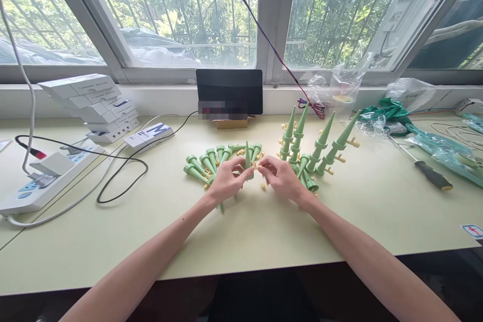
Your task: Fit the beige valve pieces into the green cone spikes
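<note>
Fingertips point(237, 167) of the left hand point(225, 182) pinch an upright green spike point(248, 157), while the right hand point(282, 177) nips a small yellow fitting point(256, 165) against its side, both low over the pale table point(241, 231). Lying spikes point(206, 163) fan out just left of the hands. Standing spikes point(320, 147) rise just to the right, and a screwdriver point(432, 175) lies well beyond them.

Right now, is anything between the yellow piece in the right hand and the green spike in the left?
Nothing visible. The right hand pinches the yellow piece just beside the green spike, which the left hand holds upright. A loose yellow part lies on the table under the hands, out of the way.
</note>
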Motion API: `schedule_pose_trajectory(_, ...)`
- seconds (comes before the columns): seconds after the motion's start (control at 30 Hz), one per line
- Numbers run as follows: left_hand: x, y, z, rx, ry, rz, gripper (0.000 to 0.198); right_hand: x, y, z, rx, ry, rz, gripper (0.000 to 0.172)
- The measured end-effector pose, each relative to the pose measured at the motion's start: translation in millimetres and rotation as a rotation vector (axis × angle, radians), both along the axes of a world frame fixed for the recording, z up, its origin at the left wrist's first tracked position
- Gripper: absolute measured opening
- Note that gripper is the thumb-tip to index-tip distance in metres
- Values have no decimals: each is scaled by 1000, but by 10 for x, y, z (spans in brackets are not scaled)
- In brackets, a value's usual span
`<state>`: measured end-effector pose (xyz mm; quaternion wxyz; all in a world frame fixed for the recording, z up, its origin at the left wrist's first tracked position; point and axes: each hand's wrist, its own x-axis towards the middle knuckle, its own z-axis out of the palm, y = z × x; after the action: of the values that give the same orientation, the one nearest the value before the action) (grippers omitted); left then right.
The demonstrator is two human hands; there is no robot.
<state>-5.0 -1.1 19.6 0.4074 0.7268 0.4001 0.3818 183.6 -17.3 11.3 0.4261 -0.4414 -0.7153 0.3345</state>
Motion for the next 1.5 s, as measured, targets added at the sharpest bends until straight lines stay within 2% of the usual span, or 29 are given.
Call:
schedule_pose_trajectory(0.13, 9, -13, 21, -4, 2, -3, 26, 4, -9, 10, 6, -23, 7, 20)
schedule_pose_trajectory(0.77, 18, -15, 20, -47, -8, -6, 29, 8, 1, -22, 57, -79, -8, 37)
schedule_pose_trajectory(1.07, -6, 13, 2, -119, -64, 12, 30, -4, 19, -24, 35, 20, -2, 20)
schedule_pose_trajectory(1.5, -23, 60, -44, -231, -208, -51, 31, -9, 4, -5, 28, 46, 26, 18)
